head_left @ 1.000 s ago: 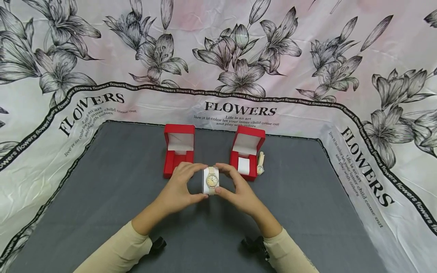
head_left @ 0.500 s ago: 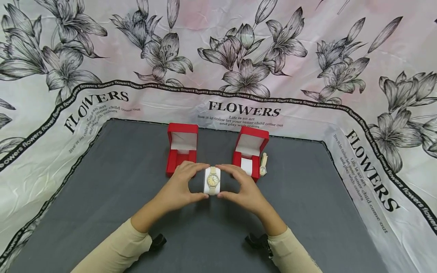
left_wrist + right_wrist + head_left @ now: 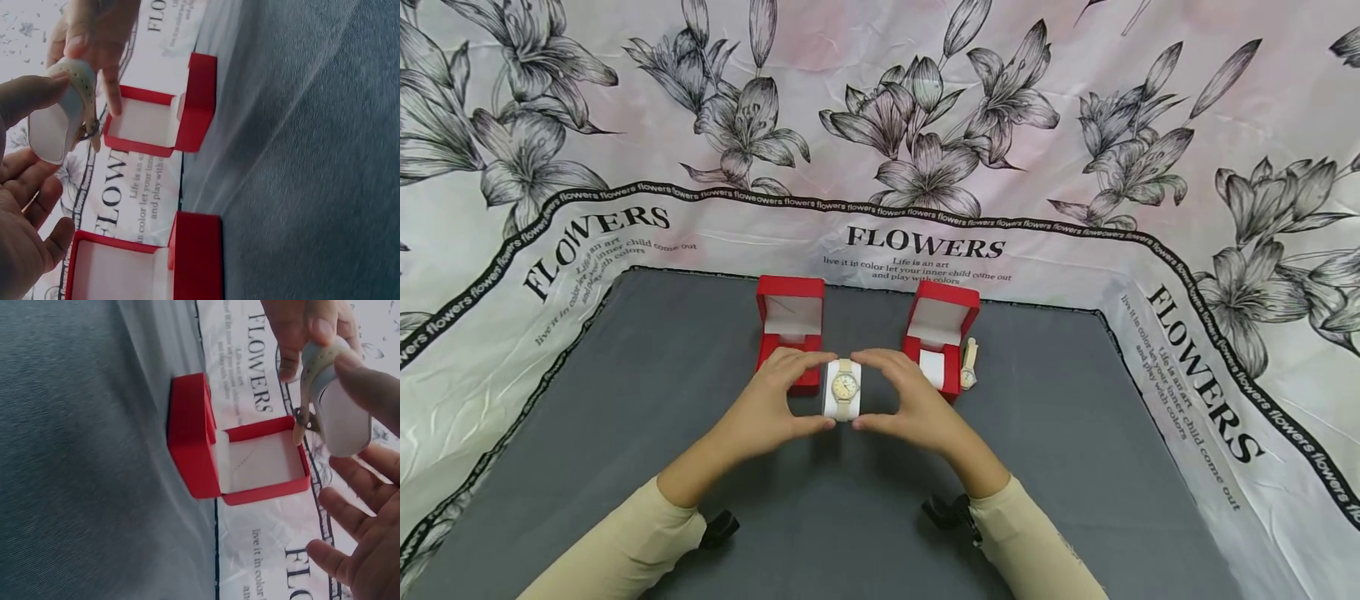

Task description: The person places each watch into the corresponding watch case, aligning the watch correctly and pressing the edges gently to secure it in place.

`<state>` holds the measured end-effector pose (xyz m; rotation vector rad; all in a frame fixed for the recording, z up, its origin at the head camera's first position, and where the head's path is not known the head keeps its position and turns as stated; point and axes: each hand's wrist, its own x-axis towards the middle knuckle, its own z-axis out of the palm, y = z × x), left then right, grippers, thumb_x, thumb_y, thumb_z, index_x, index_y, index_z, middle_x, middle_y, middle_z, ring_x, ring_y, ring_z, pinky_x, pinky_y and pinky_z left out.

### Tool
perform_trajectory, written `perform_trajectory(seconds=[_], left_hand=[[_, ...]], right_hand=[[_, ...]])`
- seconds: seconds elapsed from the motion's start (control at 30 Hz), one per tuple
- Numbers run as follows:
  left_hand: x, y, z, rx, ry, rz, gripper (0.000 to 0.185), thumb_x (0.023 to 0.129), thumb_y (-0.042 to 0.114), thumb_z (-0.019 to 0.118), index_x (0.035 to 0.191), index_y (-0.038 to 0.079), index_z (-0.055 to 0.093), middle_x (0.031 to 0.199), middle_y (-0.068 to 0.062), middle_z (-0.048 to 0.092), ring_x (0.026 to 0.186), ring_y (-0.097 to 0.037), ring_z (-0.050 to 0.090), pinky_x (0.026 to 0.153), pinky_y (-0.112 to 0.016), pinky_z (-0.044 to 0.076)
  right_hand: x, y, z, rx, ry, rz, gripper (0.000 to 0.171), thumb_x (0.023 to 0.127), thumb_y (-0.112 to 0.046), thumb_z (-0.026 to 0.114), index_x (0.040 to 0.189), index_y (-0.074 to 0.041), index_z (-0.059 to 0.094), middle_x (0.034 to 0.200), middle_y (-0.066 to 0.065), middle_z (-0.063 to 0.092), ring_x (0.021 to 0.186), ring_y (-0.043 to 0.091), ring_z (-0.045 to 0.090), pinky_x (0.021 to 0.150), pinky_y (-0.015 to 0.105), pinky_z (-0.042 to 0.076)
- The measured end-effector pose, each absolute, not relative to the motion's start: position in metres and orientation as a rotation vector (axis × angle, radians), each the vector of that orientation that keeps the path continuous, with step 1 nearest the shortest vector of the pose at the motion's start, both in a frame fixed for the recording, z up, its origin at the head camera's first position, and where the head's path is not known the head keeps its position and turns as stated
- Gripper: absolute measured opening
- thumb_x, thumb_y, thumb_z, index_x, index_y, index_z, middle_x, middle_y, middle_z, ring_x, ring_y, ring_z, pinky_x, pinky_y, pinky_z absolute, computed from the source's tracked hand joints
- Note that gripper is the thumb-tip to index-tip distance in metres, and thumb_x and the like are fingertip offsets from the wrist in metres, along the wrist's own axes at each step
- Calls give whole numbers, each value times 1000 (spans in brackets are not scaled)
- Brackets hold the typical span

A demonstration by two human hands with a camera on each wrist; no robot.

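A wristwatch point(image 3: 845, 387) with a cream strap and round pale dial is wrapped around a white cushion point(image 3: 855, 406). Both hands hold it above the table. My left hand point(image 3: 767, 400) grips the cushion at its left side, forefinger at the far edge and thumb at the near edge. From the right, my right hand point(image 3: 917, 404) pinches the same two edges. In the left wrist view, the strap point(image 3: 87, 94) shows its holes and dark buckle, and the cushion's flat end point(image 3: 50, 132) faces out. The right wrist view shows the buckle point(image 3: 305, 419) hanging below the cushion.
Two red boxes stand with lids raised at the back: the left box point(image 3: 806, 385), partly behind my left hand, and the right box point(image 3: 952, 375), with a white cushion point(image 3: 932, 367) inside. A second watch point(image 3: 969, 364) lies beside the right box on the grey cloth point(image 3: 1060, 417).
Both hands have carried the cushioned watch slightly left, closer to the left box. The right thumb has shifted from the cushion's side to its near edge. The boxes and second watch stay put.
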<state>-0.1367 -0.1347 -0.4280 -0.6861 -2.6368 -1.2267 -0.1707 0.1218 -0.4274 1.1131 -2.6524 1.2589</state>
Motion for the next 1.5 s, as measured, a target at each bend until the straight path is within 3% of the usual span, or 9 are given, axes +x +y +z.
perform_trajectory(seconds=[0.23, 0.47, 0.63, 1.0, 1.23, 1.5], left_hand=[[-146, -149, -421, -623, -2659, -1326, 79, 74, 25, 94, 144, 28, 56, 137, 3, 57, 126, -23, 47, 100, -56, 49], [-155, -161, -416, -565, -2739, -1307, 82, 76, 24, 93, 147, 28, 52, 137, -6, 56, 125, -31, 45, 88, -53, 57], [-164, -169, -416, -594, -2770, -1226, 81, 76, 27, 92, 147, 28, 53, 135, -4, 58, 124, -27, 44, 86, -52, 58], [-178, -188, -413, -676, -2808, -1090, 83, 79, 32, 91, 151, 22, 51, 140, -3, 60, 128, -26, 42, 98, -57, 47], [-190, -196, -413, -626, -2847, -1012, 84, 75, 32, 93, 148, 14, 55, 131, -14, 61, 123, -29, 46, 95, -55, 50], [-202, -204, -415, -600, -2846, -996, 85, 73, 29, 95, 147, 10, 57, 125, -15, 59, 117, -30, 51, 87, -48, 54]], right_hand=[[-181, 103, -421, 1054, -2705, 1281, 84, 76, -27, 92, 148, -18, 50, 148, -2, 51, 137, 18, 46, 111, 51, 44], [-190, 88, -418, 973, -2748, 1265, 76, 77, -30, 91, 144, -20, 55, 143, -3, 57, 134, 20, 49, 110, 50, 45], [-199, 82, -417, 963, -2786, 1227, 75, 78, -34, 89, 144, -22, 55, 142, -5, 57, 133, 17, 49, 110, 50, 44], [-220, 67, -424, 1008, -2777, 1260, 74, 78, -37, 89, 143, -22, 56, 141, -6, 57, 132, 13, 49, 110, 48, 45], [-235, 57, -426, 1028, -2814, 1167, 77, 78, -43, 90, 144, -22, 56, 144, -4, 56, 136, 16, 47, 113, 48, 42], [-246, 47, -428, 1019, -2840, 1138, 80, 79, -38, 90, 148, -22, 54, 147, -2, 55, 135, 17, 47, 111, 46, 44]])
